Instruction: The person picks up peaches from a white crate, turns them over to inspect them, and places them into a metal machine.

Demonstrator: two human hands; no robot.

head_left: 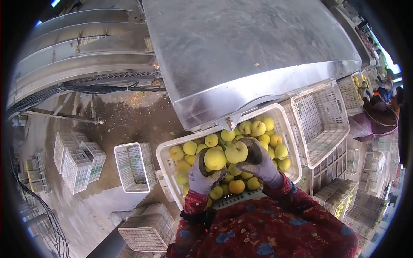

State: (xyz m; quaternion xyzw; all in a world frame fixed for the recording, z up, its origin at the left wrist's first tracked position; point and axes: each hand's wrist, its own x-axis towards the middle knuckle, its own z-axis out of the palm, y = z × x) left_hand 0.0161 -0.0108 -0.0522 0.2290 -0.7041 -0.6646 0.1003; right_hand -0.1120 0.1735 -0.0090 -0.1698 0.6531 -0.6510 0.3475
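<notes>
My left hand (201, 177), in a grey glove with dark, dirty fingers, is closed round a yellow peach (215, 159). Another pale yellow peach (236, 152) sits in my right hand (259, 160), gloved the same way, with the fingers curled behind it. The two fruits are held side by side, close together. Below and around both hands, a white plastic crate (165, 150) holds many loose yellow peaches (258, 127), some with an orange tint. My hands and forearms hide part of the crate's near side.
A metal table (254, 47) stands against the crate's far side. To the right is an empty white crate (322, 124), with a person (378, 118) beyond it. More crates (135, 167) stand on the floor at left. Cables (94, 89) run along the machine frame.
</notes>
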